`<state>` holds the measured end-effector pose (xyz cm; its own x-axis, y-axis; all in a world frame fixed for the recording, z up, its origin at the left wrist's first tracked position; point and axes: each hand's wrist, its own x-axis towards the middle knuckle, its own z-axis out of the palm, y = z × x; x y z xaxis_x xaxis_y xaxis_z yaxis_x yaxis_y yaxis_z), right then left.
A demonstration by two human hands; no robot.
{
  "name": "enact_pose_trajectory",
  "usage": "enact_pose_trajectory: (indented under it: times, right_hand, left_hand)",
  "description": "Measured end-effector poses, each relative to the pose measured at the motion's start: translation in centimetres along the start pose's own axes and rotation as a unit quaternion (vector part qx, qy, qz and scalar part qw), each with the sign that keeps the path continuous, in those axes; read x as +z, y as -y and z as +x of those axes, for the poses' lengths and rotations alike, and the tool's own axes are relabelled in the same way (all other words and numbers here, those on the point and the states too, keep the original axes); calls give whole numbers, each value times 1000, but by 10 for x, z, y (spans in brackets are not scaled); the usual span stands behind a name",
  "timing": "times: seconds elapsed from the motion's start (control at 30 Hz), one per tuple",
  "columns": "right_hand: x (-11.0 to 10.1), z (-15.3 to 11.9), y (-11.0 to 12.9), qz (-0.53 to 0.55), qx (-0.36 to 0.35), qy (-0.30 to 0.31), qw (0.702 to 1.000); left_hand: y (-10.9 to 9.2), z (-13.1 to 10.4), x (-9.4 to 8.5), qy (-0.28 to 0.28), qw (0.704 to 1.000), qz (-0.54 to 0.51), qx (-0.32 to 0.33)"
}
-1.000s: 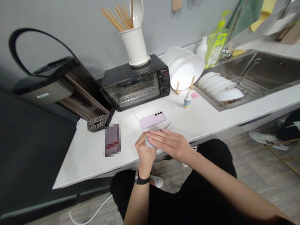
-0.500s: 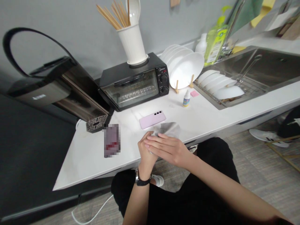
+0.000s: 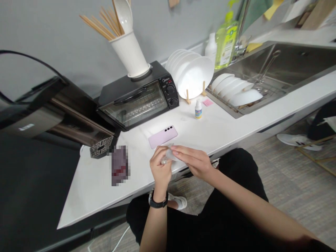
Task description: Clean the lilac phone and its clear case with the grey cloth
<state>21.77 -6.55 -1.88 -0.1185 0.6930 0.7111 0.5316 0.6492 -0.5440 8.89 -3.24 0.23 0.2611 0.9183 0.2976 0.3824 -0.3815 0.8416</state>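
A pale grey cloth (image 3: 171, 154) is bunched between my two hands, just over the counter's front edge. My left hand (image 3: 160, 164), with a black-strapped watch on the wrist, is closed around a small shiny thing (image 3: 164, 160) that is mostly hidden; its kind does not show. The straight fingers of my right hand (image 3: 194, 160) press the cloth against it from the right. Just beyond my hands a lilac phone (image 3: 163, 137) lies with its camera side up. Farther back stands a small white bottle (image 3: 198, 110) with a blue and yellow label.
A pixelated dark flat object (image 3: 119, 166) lies at left, near the black drink dispenser (image 3: 101, 147). Behind are a toaster oven (image 3: 139, 98) bearing a utensil holder (image 3: 130, 54), and racked plates (image 3: 195, 77). A sink (image 3: 296, 77) with bowls (image 3: 233, 87) is at right.
The view has swung, so the counter things sit farther left. My right hand has slid off the back of my left; the cloth, spread out before, is now bunched between them.
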Motion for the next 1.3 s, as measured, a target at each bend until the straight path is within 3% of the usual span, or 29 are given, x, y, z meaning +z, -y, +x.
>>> enact_pose_trajectory:
  times: [0.07,0.17,0.3,0.47,0.63,0.73,0.9,1.07,1.3]
  right_hand:
    - [0,-4,-2,18,43,-26,999]
    - [5,-11,-3,30,68,-11,997]
    - [16,-18,0,19,67,22,997]
    - [25,-15,6,-33,104,15,994]
    - [26,-3,2,-67,108,17,992]
    - [28,0,-2,-75,84,36,993]
    - [22,5,-18,-74,72,44,994]
    - [9,24,-35,-134,203,-36,969]
    - [14,24,-15,-122,183,88,972]
  left_hand:
    - [-3,3,2,-35,999,-29,-17]
    - [-3,12,6,-72,993,-82,-37]
    - [0,22,18,-46,991,-111,-58]
    - [3,20,28,26,985,-143,-88]
    - [-1,6,16,118,966,-202,-108]
    - [-3,1,5,173,965,-166,-104]
    - [10,8,-18,243,970,1,-7]
    - [32,18,-38,183,979,90,-4]
    - [27,13,-30,104,971,213,30]
